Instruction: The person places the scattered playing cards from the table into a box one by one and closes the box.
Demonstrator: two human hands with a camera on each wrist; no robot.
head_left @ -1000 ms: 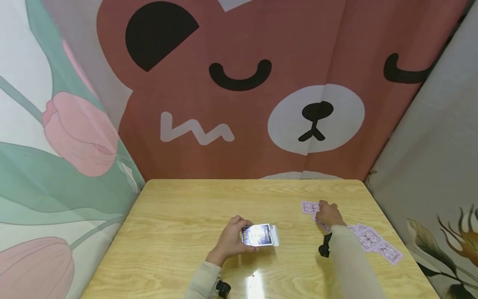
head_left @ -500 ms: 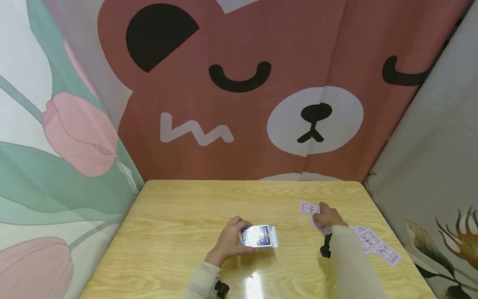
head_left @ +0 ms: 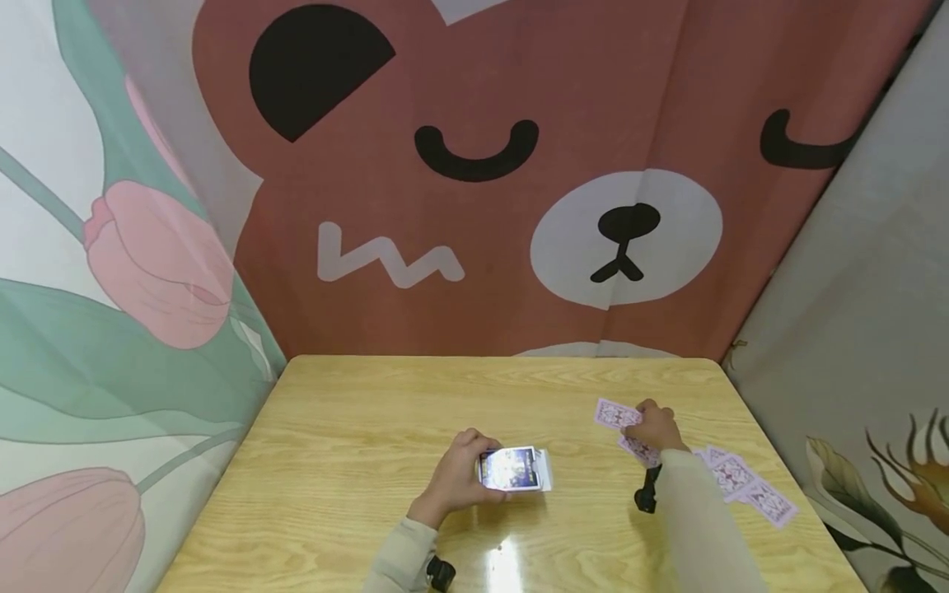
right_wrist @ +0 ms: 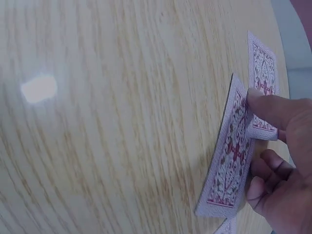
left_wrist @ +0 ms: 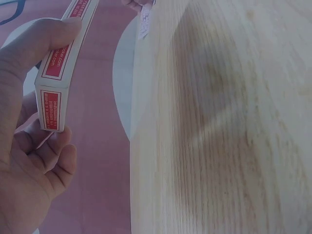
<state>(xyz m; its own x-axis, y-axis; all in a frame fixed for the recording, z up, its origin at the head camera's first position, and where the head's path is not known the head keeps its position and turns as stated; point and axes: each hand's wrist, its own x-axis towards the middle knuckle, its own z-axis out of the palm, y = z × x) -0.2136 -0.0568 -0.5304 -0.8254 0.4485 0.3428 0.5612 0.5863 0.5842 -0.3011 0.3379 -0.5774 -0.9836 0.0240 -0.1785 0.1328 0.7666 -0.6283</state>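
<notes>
My left hand [head_left: 461, 471] grips a card box [head_left: 511, 469] between thumb and fingers, above the table. Its printed face glares in the head view and a white flap [head_left: 546, 469] sticks out at the right end. The left wrist view shows the box's red-and-white side [left_wrist: 59, 61] with the thumb across it. My right hand [head_left: 656, 425] pinches pink patterned playing cards at the back right. In the right wrist view the thumb lies where a nearer card [right_wrist: 229, 151], tilted, overlaps a farther card [right_wrist: 263, 63]; curled fingers are beside the nearer card's edge.
More playing cards [head_left: 732, 476] lie overlapping, backs up, under and right of the right forearm. The wooden table [head_left: 356, 461] ends at a curtain [head_left: 474, 305] with a bear print; patterned cloths hang at both sides. Black wrist cameras [head_left: 647, 489] are strapped on.
The farther card at my right hand has turned slightly clockwise, and the fingers there have shifted a little. My left hand and the card box have hardly moved.
</notes>
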